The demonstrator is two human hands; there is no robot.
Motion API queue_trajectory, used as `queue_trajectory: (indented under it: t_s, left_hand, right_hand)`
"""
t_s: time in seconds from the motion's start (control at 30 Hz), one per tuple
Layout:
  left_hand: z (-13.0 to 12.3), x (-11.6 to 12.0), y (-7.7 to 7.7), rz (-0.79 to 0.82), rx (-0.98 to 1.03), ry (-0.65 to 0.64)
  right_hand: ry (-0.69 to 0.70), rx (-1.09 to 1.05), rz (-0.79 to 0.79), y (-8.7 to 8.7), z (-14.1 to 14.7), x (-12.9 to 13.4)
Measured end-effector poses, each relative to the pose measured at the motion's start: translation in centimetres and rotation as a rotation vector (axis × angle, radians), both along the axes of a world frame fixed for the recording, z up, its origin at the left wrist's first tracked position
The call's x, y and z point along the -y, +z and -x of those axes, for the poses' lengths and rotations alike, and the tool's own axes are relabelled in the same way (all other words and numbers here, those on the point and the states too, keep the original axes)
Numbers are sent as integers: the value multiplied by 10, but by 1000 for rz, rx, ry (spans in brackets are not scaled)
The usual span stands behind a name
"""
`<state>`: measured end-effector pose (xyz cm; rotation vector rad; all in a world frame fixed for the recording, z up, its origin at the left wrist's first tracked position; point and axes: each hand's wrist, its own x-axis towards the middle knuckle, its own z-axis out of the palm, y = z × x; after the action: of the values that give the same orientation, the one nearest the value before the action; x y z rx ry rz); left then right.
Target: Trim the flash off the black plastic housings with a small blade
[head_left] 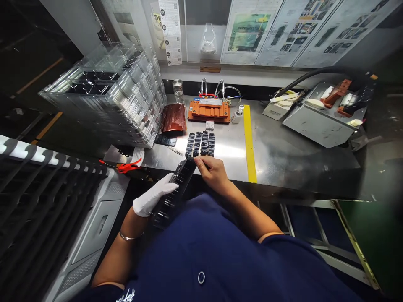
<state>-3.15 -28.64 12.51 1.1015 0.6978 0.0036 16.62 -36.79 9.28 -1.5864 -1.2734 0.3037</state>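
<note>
My left hand [157, 194], in a white glove, is closed round the side of a long black slotted tray [185, 178]. The tray is tilted and runs from the bench edge down towards my body; its lower end is dark and hard to make out. My bare right hand [213, 173] pinches the tray's upper end between thumb and fingers. Just beyond that end, several black parts [200, 144] stand in short rows on the metal bench. Behind them lies a small white block [209, 125], in front of an orange fixture [209, 110].
Stacked clear trays [135, 96] rise at the left, beside brown sheets [174, 118]. Tweezers [175, 150] and red-handled pliers [129, 166] lie nearer. A small bottle [237, 115] stands by yellow tape [249, 142]. A grey box [324, 113] with a hose is at the right.
</note>
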Motion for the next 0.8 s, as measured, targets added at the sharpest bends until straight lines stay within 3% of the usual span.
queue_trajectory:
  t_s: [0.43,0.67,0.8]
  left_hand:
    - [-1,0,1,-62,-37,8]
    - [-1,-2,1,-48,-51,5]
    - [-4,-4,1,-85,-2,10]
  right_hand:
    - [59,49,36,1,1,2]
    - [73,198,54,2,0,6]
    - [120,84,12,1,-2,4]
